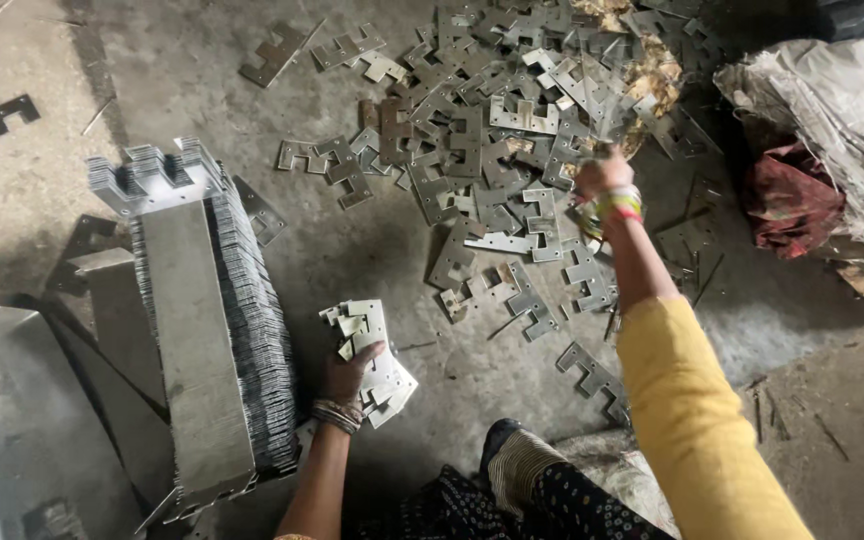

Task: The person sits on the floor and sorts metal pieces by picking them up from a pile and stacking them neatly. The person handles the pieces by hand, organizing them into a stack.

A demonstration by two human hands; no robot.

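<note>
Dull grey metal plates (512,150) lie scattered over a grey, stained concrete floor (182,70). The sleeve (692,420) is mustard yellow, with yellow, green and red bangles (617,205) above it. The trousers (562,505) are dark with small pale dots. A dark red cloth (787,200) lies beside crumpled grey sacking (842,110).

Small fanned stack of notched grey metal plates (377,355) on floor

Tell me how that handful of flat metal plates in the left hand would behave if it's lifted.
The plates look thin and stiff, so they probably won't bend. They sit fanned and uneven under the left hand, so some may slide out. Their notched edges could snag.
</note>
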